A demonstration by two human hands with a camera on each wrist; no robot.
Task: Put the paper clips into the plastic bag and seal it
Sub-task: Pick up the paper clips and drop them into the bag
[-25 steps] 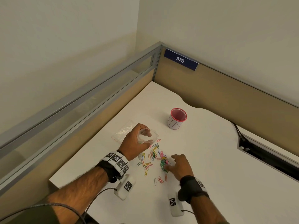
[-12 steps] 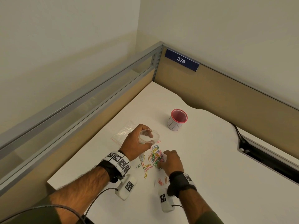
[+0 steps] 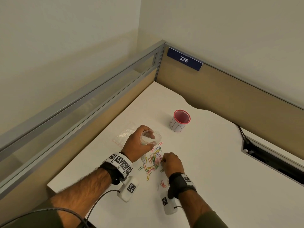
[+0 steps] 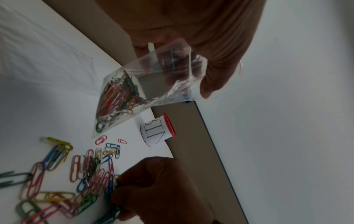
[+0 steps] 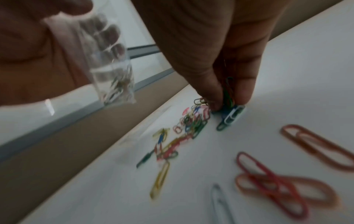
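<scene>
On the white table point(image 3: 205, 162), well in from the cup with the red rim point(image 3: 181, 120) and a second clear bag lying flat point(image 3: 125, 134), the left hand point(image 3: 139, 145) is raised with its fingers point(image 4: 216, 72) curled round the mouth of the plastic bag point(image 4: 145, 84), holding it open. The right hand point(image 3: 172, 162) is down on the loose paper clips point(image 3: 153, 162), its fingers point(image 5: 243, 84) pinching a small bunch against the table. The left wrist view alone shows the clips already bunched in the bag's low corner, while the right wrist view alone shows green clips in that pinch.
</scene>
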